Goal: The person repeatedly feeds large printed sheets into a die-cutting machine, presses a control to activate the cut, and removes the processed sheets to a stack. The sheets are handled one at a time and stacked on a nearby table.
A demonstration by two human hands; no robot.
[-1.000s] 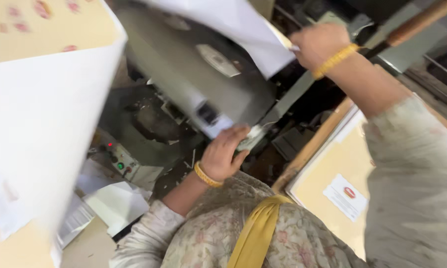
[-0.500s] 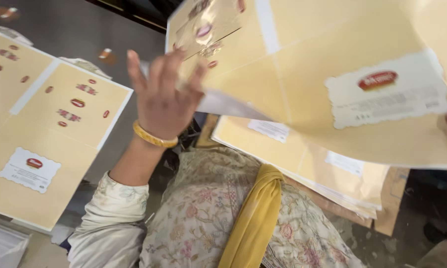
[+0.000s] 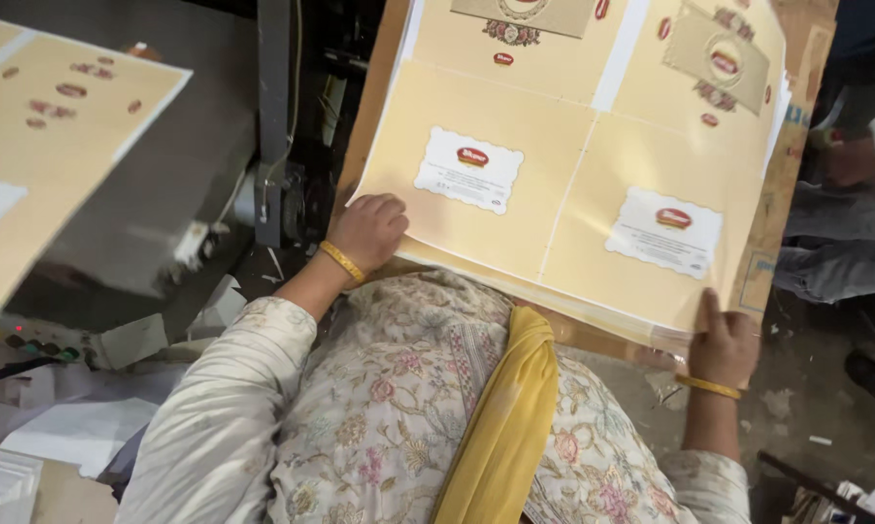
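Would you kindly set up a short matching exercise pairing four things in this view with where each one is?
Things:
1. left hand
2. right hand
3. yellow scarf
4. single printed sheet

Places:
A. down the middle of the floral garment
B. on the grey machine surface at far left
C. on the near left corner of the sheet stack
D. gripping the stack's near right corner, thumb on top

Pairs: 1-C, 2-D, 3-A, 4-B

The sheets (image 3: 573, 184) are pale yellow with white labels and red ovals. The tunic (image 3: 389, 408) is cream with pink flowers, the scarf (image 3: 500, 427) mustard, the bangles (image 3: 341, 260) gold.
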